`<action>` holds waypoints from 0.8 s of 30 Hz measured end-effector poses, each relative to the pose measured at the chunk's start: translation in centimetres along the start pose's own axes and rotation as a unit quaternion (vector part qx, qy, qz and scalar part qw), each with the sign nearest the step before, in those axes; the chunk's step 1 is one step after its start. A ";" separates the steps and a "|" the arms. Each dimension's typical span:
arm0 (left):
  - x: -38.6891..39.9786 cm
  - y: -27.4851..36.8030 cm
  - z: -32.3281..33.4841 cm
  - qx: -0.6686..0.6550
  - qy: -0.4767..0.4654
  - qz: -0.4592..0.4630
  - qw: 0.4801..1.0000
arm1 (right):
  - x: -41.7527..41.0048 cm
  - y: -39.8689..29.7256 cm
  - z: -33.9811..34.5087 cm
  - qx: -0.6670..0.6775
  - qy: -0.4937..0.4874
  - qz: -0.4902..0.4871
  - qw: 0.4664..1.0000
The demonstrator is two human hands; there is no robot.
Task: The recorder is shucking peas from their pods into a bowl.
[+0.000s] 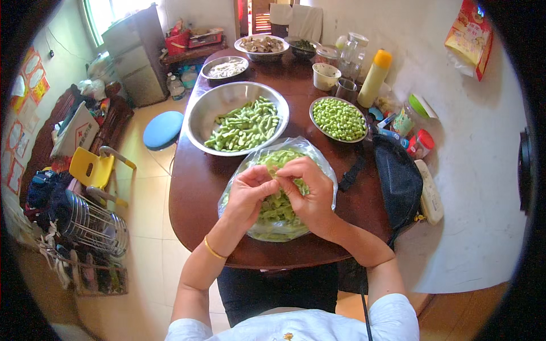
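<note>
My left hand (251, 192) and my right hand (309, 194) meet at the fingertips over a clear plastic bag (326, 174) that holds a heap of empty green pods (277, 209). Both pinch a small green thing, apparently a soybean pod, mostly hidden by the fingers. Beyond the bag to the left stands a wide steel basin (196, 115) with whole green soybean pods (247, 128). To the right, a smaller steel bowl (315, 128) is filled with shelled green beans (339, 117).
A black waist bag (394, 179) lies along the table's right side, near jars and a yellow-capped bottle (375, 79). Bowls of food, a white tub (326, 76) and a glass pitcher (355, 55) stand farther back. A blue stool (163, 130) is left of the wooden table (192, 204).
</note>
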State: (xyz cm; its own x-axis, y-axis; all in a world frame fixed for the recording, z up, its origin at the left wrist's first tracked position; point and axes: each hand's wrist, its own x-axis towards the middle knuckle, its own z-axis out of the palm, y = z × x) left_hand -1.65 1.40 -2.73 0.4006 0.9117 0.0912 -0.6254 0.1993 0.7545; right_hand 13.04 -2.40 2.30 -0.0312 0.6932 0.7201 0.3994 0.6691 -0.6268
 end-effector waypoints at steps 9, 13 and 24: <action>0.2 0.8 0.2 -0.042 0.001 -0.035 0.999 | 0.5 0.8 -0.2 0.153 0.043 0.211 0.964; 0.2 0.9 -0.2 -0.056 0.016 -0.028 0.998 | 4.8 4.7 -3.6 -0.044 0.109 0.136 0.984; 0.7 0.9 -0.1 -0.079 0.007 -0.032 0.996 | 9.1 21.0 -11.1 -0.366 -0.024 0.078 0.927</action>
State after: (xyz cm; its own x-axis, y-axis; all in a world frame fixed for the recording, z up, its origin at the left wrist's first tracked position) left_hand -2.03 2.24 -2.09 0.4339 0.9002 0.0369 -0.6968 0.3094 0.6471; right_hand 31.29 14.97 -0.97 0.0459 0.7884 0.6134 0.9170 0.2104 -0.3390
